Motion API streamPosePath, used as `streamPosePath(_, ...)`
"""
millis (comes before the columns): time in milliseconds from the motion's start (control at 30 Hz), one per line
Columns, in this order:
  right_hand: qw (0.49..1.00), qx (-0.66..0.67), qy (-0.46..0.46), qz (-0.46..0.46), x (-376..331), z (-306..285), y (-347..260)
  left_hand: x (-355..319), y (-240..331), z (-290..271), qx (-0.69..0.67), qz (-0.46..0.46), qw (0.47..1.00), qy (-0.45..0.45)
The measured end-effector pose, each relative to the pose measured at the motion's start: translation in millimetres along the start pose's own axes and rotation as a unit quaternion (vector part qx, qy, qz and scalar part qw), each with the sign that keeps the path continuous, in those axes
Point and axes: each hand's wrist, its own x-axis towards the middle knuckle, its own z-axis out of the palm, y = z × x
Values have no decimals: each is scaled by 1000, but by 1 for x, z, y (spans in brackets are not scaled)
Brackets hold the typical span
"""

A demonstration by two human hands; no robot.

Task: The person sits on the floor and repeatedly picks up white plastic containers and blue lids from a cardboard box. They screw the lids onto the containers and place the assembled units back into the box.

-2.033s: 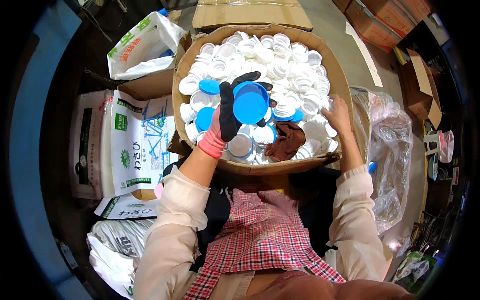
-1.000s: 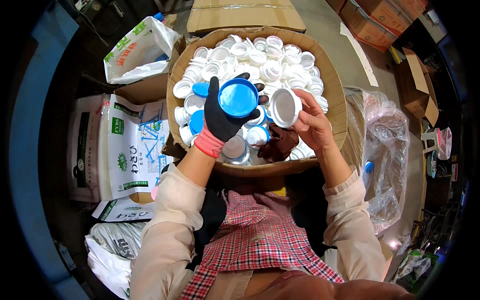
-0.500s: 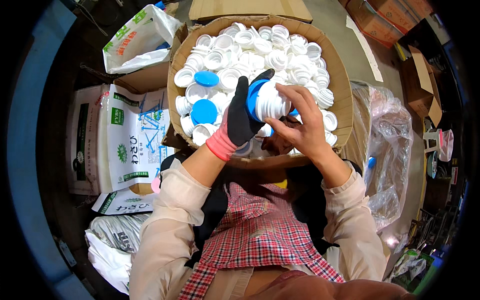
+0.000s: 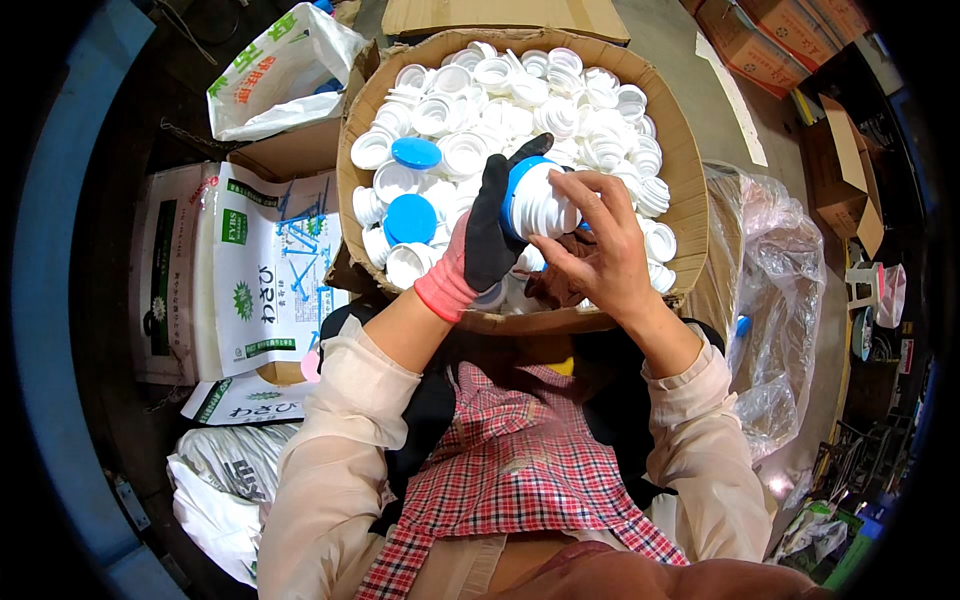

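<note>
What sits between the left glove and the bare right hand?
In the head view: the blue lid, by the left glove, then the ribbed white piece, at the right hand's fingertips.

This looks like a workshop or small factory floor where plastic parts are handled in bulk: a big open cardboard carton [image 4: 692, 190] is heaped almost from edge to edge with white threaded caps [image 4: 530, 90], a few round blue lids [image 4: 410, 218] near its left edge. Beyond its far edge lies another brown carton [image 4: 505, 14]; past its far right corner, printed shipping cartons [image 4: 755, 45] stand stacked on a bare grey floor [image 4: 665, 40]. A clear plastic bag [image 4: 785, 300] slumps off the right edge, and a printed white carrier bag [image 4: 285, 75] stands by the far left corner. The checked apron [image 4: 520, 450] and the black-and-pink work glove [image 4: 488, 230] suit such a place.
</note>
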Motion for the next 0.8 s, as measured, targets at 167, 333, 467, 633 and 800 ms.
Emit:
streamPosePath(167, 1000, -16, -23, -1, 0, -3, 2, -4, 6, 0, -110, -61, 992, 8)
streamPosePath(333, 890, 361, -98, 261, -2, -17, 27, 1, 7, 1, -116, -68, 991, -6)
streamPosePath(467, 850, 407, -114, 314, -3, -18, 24, 1, 6, 2, -118, -84, 989, -40)
streamPosePath(633, 839, 421, -104, 329, -5, -9, 28, -2, -1, -8, -82, -69, 993, -46)
streamPosePath(800, 897, 179, -100, 392, -8, 13, 101, 39, -41, -92, 525, 76, 840, 119)
